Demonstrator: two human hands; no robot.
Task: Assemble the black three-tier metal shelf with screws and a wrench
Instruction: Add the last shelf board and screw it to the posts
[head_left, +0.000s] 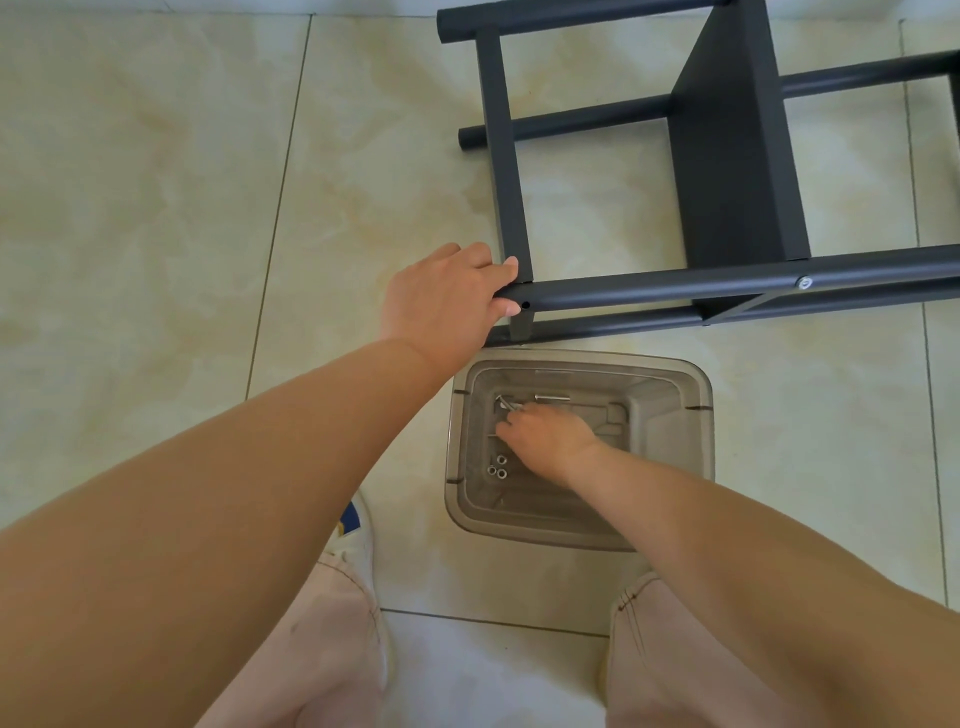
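Left hand (441, 301) grips the shelf (727, 156) post; right hand (545, 439), six o'clock, fingers closing on a screw (506, 402) in the bin (696, 415); judged next: seat it in the open hole (525, 305)

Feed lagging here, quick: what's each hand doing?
Left hand: grips the shelf tube.
Right hand: in the bin; grasp cannot be told.

looks like a home interior. glossy cream marble-look floor tiles (156, 182) with thin dark grout lines. work done on the floor itself. clear plastic bin (675, 395) serves as parts tray. person in light trousers (332, 649) and a casual sneaker (358, 535).
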